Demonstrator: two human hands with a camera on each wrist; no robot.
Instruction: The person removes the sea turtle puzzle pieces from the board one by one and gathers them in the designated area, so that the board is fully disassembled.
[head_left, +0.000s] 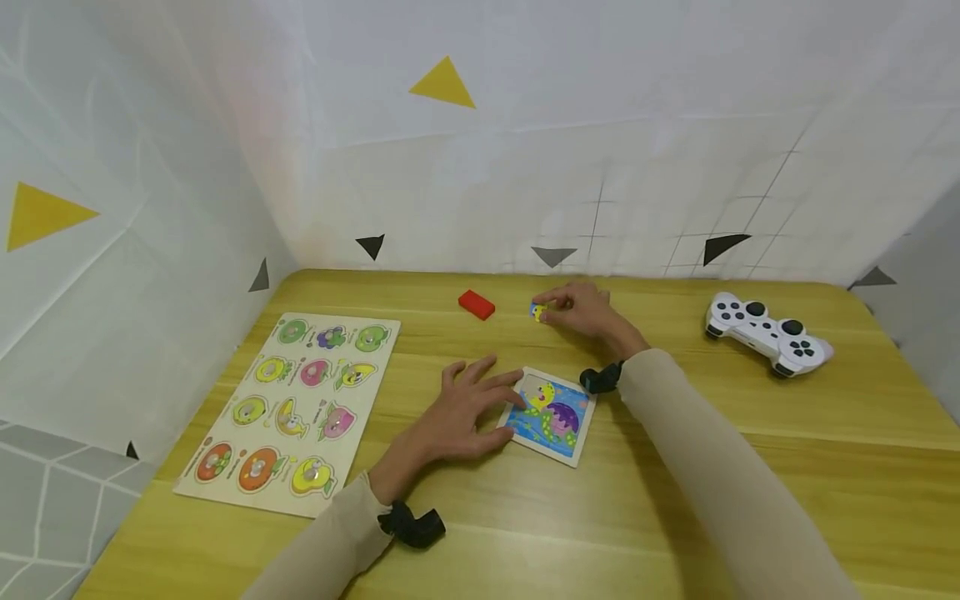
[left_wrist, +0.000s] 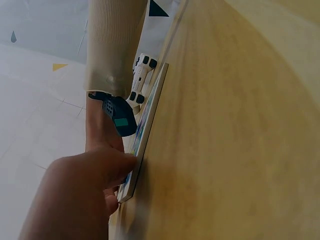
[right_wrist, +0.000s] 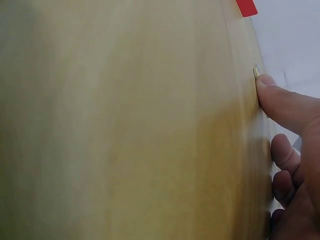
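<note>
A square picture puzzle board (head_left: 546, 442) with a purple and yellow picture lies in front of me. At its upper left, a pale patch (head_left: 531, 387) without picture shows. My left hand (head_left: 468, 412) spreads over the board's left side, thumb near the lower left corner and fingertips on the upper left. In the left wrist view the thumb (left_wrist: 120, 165) touches the board's edge. Farther back, my right hand (head_left: 585, 312) pinches a small blue and yellow puzzle piece (head_left: 537, 312) between thumb and index finger, at the tabletop. The right wrist view shows that piece (right_wrist: 256, 71) edge-on.
A red block (head_left: 477, 304) lies left of the right hand. To the left is a wooden fruit peg puzzle (head_left: 300, 392). A white game controller (head_left: 768, 335) sits at the right. A pale wall covering (head_left: 525, 192) rises behind the wooden table (head_left: 480, 533).
</note>
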